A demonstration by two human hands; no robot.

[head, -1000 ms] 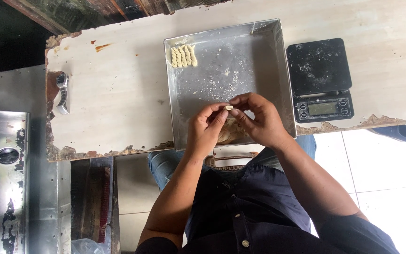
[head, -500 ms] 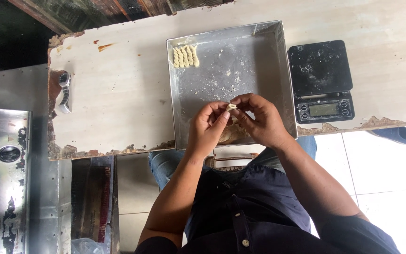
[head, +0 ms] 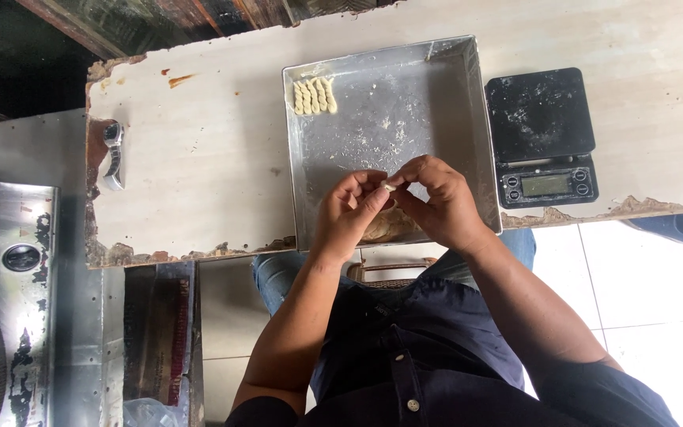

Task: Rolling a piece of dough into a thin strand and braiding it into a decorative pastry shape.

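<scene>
Left hand (head: 349, 213) and right hand (head: 440, 202) pinching dough piece (head: 390, 187), above metal tray (head: 405, 119)

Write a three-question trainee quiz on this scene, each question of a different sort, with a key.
1. True or false: the twisted dough pieces lie in the far left corner of the metal tray.
2. Which device sits on the table to the right of the tray? A) wristwatch B) black digital scale C) rolling pin
3. Fill in: both the left hand and the right hand pinch a small piece of ____ over the tray.

Key: 1 true. 2 B, the black digital scale. 3 dough; the small piece of dough sits between the fingertips.
</scene>
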